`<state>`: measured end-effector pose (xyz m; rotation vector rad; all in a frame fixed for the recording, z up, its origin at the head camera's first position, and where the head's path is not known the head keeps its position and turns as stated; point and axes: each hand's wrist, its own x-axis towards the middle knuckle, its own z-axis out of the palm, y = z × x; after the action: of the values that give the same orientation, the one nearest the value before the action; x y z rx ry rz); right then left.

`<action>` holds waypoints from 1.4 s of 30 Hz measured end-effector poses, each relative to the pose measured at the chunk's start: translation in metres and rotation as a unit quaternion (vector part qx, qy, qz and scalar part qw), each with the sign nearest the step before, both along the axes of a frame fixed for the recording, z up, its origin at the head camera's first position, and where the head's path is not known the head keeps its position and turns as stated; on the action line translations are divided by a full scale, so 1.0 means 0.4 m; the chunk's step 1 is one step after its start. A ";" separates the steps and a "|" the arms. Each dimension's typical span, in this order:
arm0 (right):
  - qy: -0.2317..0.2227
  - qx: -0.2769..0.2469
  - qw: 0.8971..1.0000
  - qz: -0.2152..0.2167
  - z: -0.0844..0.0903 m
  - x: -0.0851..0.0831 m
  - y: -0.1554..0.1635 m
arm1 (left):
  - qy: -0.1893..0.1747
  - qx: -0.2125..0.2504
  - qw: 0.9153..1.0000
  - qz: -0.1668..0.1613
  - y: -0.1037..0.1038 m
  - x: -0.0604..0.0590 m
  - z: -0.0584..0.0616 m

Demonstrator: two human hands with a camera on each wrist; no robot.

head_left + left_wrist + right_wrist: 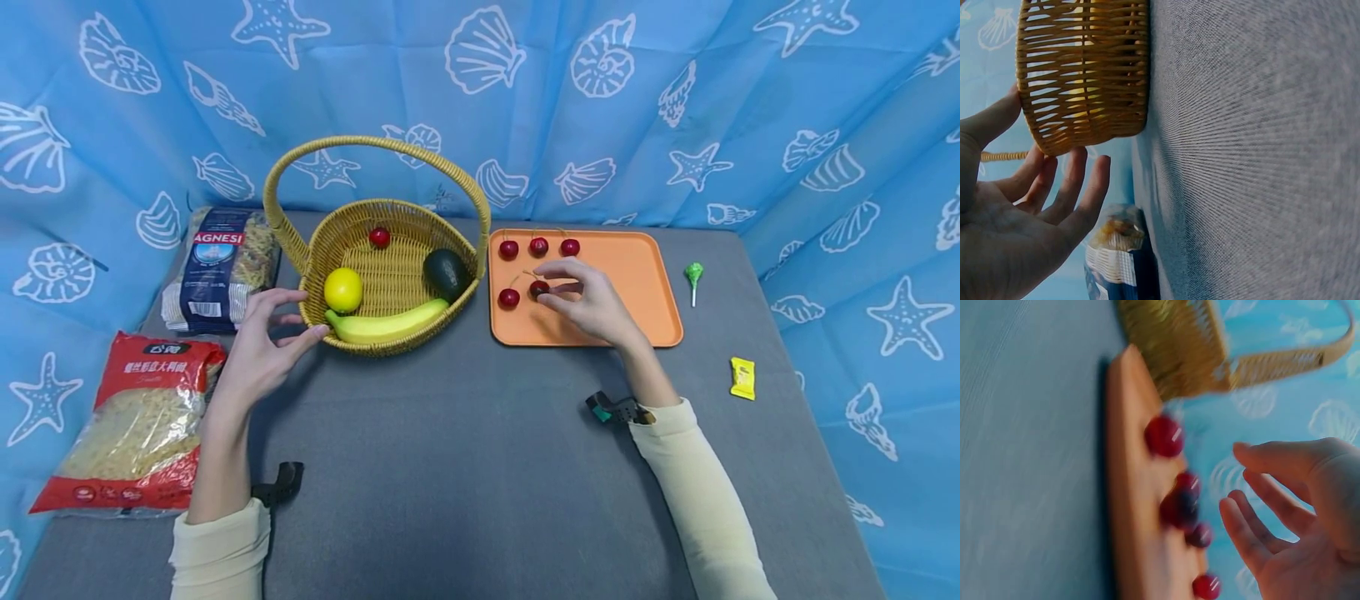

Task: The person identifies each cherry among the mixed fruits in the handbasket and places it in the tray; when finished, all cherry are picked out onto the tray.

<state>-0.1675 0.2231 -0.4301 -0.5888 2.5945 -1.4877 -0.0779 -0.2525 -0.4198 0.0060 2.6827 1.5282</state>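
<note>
A woven basket [390,346] [1085,75] [1172,344] with a tall handle holds a lemon [343,289], a banana [386,323], an avocado [446,272] and one cherry [379,237]. My left hand [300,317] [1054,144] is open, its thumb against the basket's near-left wall and its fingers spread. To the right, several cherries lie on an orange tray [645,292] [1129,487]. My right hand [551,287] [1235,478] hovers over the tray with loosely curved fingers around a cherry [538,288] [1179,509]. The right wrist view shows no grip on it.
Two pasta bags lie at the left, a dark one [221,267] [1116,262] and a red one [138,417]. A green lollipop [693,273] and a yellow sweet [742,377] lie right of the tray. Blue shell-print cloth walls surround the grey table [450,467].
</note>
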 end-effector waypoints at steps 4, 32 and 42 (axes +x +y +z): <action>0.037 -0.047 0.998 0.028 0.054 0.035 -0.046 | 0.001 0.000 1.000 -0.001 -0.002 0.001 0.000; -0.049 -0.061 0.992 0.094 0.106 -0.099 -0.495 | 0.004 0.000 1.000 -0.002 0.001 0.000 -0.005; -0.076 0.020 0.993 0.082 0.071 -0.187 -0.604 | 0.003 -0.004 1.000 -0.002 -0.001 0.001 -0.002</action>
<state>-0.2421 -0.0187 -0.4018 -0.6403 2.3911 -1.3711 -0.0773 -0.2529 -0.4204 0.0154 2.6910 1.5198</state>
